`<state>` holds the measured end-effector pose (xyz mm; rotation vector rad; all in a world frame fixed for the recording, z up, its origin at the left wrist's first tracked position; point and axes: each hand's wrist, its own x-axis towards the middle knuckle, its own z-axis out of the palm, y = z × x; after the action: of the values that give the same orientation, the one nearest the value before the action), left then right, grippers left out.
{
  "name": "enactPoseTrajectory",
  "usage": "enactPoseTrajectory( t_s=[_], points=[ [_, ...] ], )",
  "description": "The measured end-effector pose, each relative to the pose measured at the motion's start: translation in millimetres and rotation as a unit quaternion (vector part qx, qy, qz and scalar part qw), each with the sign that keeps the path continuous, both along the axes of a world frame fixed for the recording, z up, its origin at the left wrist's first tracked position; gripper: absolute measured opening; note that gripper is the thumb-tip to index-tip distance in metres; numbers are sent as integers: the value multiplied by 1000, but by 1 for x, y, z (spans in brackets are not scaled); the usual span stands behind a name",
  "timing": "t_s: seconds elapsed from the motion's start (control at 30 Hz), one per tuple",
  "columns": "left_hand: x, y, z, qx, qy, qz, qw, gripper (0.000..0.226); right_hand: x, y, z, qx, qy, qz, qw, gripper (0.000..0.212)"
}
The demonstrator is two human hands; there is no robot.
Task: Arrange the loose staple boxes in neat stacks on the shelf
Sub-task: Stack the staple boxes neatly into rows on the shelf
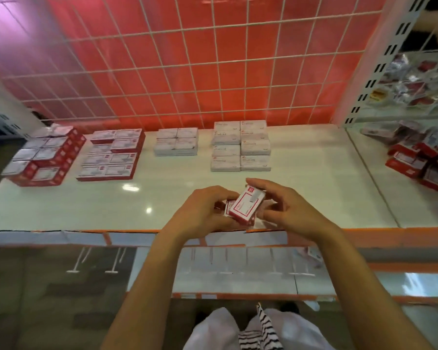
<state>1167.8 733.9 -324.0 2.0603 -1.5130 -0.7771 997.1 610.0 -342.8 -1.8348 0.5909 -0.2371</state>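
The shelf (314, 173) carries four finished groups along its rear. From far left these are a red-and-white stack (43, 157), a second red-and-white stack (110, 152), a low white stack (176, 142) and a taller white stack (240, 147).

Near the front edge, the left hand (202, 210) is curled round the lower boxes (227, 210) of a small held bundle. The top box (245, 207) lies tilted on them, its long axis running from near-left to far-right. The right hand (288, 208) pinches its far end between thumb and fingers.

The loose pile (420, 157) lies well apart at far right, on the right hand's side. Bare shelf surface lies ahead and right of both hands, between the taller white stack and the pile. This is judged the likely set-down zone, nearer the right hand.
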Motion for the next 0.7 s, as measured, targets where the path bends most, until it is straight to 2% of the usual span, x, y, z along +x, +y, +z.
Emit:
enactPoseTrajectory(
  t_s=[0.23, 0.37, 0.53, 0.7],
  points=[
    [45, 40, -4, 2, -1, 20, 1000, 50, 41, 37, -4, -75, 32, -52, 995, 48],
    [66, 54, -7, -6, -6, 59, 998, 54, 55, 47, -6, -89, 18, -98, 991, 44],
    [79, 65, -13, -25, -2, 117, 993, 55, 62, 48, -13, -101, -16, -166, 981, 44],
    [79, 66, -15, -38, -13, 152, 988, 53, 75, 37, -16, -104, -12, -157, 982, 46]
  ],
)
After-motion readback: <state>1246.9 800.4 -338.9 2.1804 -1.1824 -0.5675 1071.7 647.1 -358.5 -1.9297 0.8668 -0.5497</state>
